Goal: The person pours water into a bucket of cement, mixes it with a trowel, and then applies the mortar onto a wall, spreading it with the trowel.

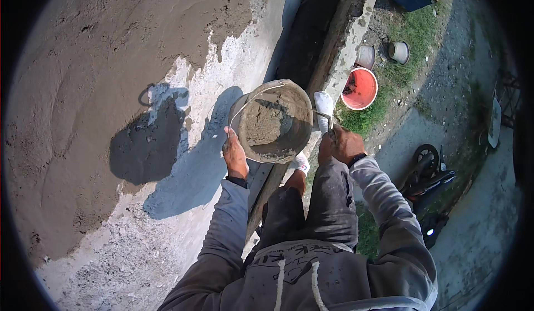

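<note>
A bucket (305,136) of grey wet mortar (267,123) is in front of me, between my two hands. My left hand (236,156) is closed on the bucket's near-left side, its thumb by the thin wire handle (243,108). At the bucket's right side, my right hand (341,143) is closed round the grip of a trowel. The trowel's thin bent metal shank (323,114) reaches over the bucket's rim. Its blade is hard to make out against the mortar.
Wet mortar (72,100) covers the pale slab (183,183) on the left. A dark gap (308,27) runs beside a concrete ledge (347,38). To the right are an orange bucket (360,90), two small grey buckets (399,52), grass and a parked motorbike (425,180).
</note>
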`<action>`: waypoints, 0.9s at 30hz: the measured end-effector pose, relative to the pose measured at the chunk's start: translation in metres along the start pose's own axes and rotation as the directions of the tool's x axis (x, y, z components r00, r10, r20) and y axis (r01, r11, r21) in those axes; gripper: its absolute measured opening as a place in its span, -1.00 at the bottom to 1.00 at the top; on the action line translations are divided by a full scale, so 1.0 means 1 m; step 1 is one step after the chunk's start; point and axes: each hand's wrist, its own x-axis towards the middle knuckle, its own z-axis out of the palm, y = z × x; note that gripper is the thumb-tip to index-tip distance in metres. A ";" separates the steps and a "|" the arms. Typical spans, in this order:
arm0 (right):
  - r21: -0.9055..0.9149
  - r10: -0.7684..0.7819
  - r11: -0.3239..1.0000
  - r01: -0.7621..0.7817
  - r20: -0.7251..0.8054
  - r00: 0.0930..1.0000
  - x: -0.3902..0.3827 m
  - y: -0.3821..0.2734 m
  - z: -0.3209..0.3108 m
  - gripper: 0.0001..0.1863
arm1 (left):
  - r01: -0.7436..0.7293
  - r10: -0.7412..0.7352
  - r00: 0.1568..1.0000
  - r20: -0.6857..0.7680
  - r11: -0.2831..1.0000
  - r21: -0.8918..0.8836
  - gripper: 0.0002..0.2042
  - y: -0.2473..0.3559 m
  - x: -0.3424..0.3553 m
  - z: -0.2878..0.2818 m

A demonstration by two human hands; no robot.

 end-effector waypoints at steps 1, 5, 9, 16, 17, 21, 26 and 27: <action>-0.076 -0.008 0.997 0.011 0.036 0.999 0.012 0.006 -0.001 -0.66 | -0.059 0.061 0.998 -0.005 0.982 0.181 -0.40 0.012 -0.002 0.016; -0.228 0.018 0.974 0.012 0.128 0.992 0.067 0.000 -0.012 -0.69 | -0.341 0.324 0.938 0.121 0.803 0.489 -0.51 0.033 -0.010 0.043; -0.006 0.026 1.000 -0.025 0.197 0.980 0.055 0.012 0.007 -0.63 | -0.254 0.251 0.967 0.036 0.954 0.158 -0.52 0.063 -0.030 0.073; 0.335 -0.334 0.931 0.145 0.621 0.709 0.032 -0.035 -0.025 -0.46 | -0.028 0.038 0.996 0.076 0.991 -0.128 -0.48 0.052 -0.035 0.090; 0.711 -0.295 0.625 -0.322 0.598 0.745 0.035 -0.005 0.007 -0.52 | -0.037 0.053 0.992 0.111 0.989 -0.142 -0.47 0.048 -0.033 0.090; 0.609 -0.345 0.783 -0.127 0.596 0.725 0.033 -0.050 -0.016 -0.72 | -0.281 0.205 0.895 0.396 0.949 0.142 -0.46 0.027 -0.007 0.045; 0.809 -0.612 0.579 -0.105 0.516 0.600 0.019 -0.034 -0.007 -0.88 | 0.013 -0.015 1.000 -0.010 0.987 -0.159 -0.48 0.015 -0.012 0.033; 0.771 -0.526 0.568 -0.287 0.609 0.594 0.020 -0.027 -0.010 -0.92 | 0.070 -0.062 0.997 0.045 0.973 -0.222 -0.48 0.020 -0.014 0.033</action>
